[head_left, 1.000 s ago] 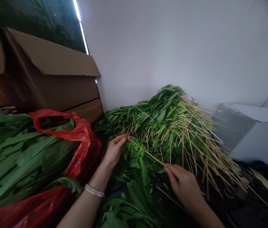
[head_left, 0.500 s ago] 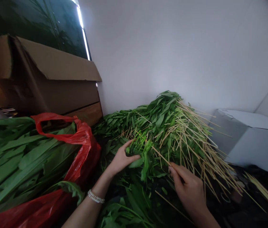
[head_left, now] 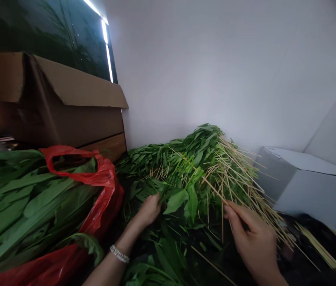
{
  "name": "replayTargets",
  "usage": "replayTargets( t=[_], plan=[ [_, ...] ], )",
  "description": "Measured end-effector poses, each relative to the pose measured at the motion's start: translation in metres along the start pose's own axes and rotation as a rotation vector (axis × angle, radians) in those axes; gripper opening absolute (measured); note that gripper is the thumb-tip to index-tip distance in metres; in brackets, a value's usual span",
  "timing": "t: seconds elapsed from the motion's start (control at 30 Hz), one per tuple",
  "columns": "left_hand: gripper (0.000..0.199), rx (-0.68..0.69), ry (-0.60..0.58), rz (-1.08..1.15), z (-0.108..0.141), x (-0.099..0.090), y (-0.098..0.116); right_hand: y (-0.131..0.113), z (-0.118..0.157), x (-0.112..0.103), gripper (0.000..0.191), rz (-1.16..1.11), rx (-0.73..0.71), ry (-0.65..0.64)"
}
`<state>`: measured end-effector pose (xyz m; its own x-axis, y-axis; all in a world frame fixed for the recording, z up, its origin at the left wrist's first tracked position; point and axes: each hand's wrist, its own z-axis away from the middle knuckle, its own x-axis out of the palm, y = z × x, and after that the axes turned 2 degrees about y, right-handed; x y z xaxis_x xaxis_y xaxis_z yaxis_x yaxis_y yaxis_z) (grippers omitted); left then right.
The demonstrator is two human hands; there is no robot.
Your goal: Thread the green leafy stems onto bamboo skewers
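On the left, the red bag [head_left: 108, 178] stands open around large leaves [head_left: 36, 206], its handle loop raised; reaching in from above, clear of that loop, should avoid snagging. Beside it, the left hand [head_left: 150, 209] is down among the greenery with its fingers curled; their tips are hidden, so whether it grips a leaf I cannot tell. That hand would do best to take stems singly and leave the blades uncrushed. In the middle, the thin stick [head_left: 215, 191] slants up and away, with green stems [head_left: 196, 174] bunched along its far part and broad leaves [head_left: 191, 204] hanging below. Stems probably sit best when pierced through their firm part and slid along gently, since a hard shove could split them or bend the stick. Behind, the pile [head_left: 206, 143] of leaves and sticks lies against the wall, so the far end of the stick is best lifted clear of it. The right hand [head_left: 254, 236] pinches the stick's near end between thumb and fingers, a sensible place, leaving its length free; a steady, light hold should stop it rolling. Farther right lie more sticks [head_left: 319, 244].
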<state>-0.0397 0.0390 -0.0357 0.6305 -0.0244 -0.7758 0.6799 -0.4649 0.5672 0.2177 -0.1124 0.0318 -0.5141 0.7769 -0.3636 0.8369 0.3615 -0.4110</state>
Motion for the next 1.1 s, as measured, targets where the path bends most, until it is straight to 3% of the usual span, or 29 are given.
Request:
replayTargets(
  t=[0.1,0.2,0.37,0.57,0.7,0.83,0.93,1.1],
  plan=[
    [0.023,0.009,0.023,-0.019,0.001,-0.002,0.003,0.003,-0.006,-0.009,0.022,0.063,0.068,0.044],
    [0.033,-0.019,0.009,-0.077,0.002,-0.006,0.006,0.010,-0.016,-0.018,0.025,0.138,0.147,0.076],
    [0.040,-0.030,-0.078,-0.109,0.004,-0.010,0.010,0.007,-0.041,-0.027,0.026,0.106,0.051,-0.054],
    [0.036,-0.027,-0.039,-0.150,0.004,-0.004,0.003,-0.009,-0.089,-0.028,0.025,0.047,0.031,-0.081],
    [0.047,0.014,-0.038,-0.115,0.003,-0.001,-0.004,-0.005,-0.134,-0.025,0.024,-0.054,0.103,-0.147],
    [0.049,0.019,-0.053,-0.119,0.003,-0.002,-0.006,0.019,-0.185,-0.013,0.023,-0.181,0.131,-0.128],
    [0.048,0.006,-0.055,-0.125,0.003,-0.003,-0.004,0.046,-0.213,0.004,0.028,0.021,0.208,-0.095],
    [0.047,0.003,-0.067,-0.105,0.003,-0.004,-0.002,0.091,-0.219,0.031,0.027,0.208,0.297,-0.127]
  ],
)
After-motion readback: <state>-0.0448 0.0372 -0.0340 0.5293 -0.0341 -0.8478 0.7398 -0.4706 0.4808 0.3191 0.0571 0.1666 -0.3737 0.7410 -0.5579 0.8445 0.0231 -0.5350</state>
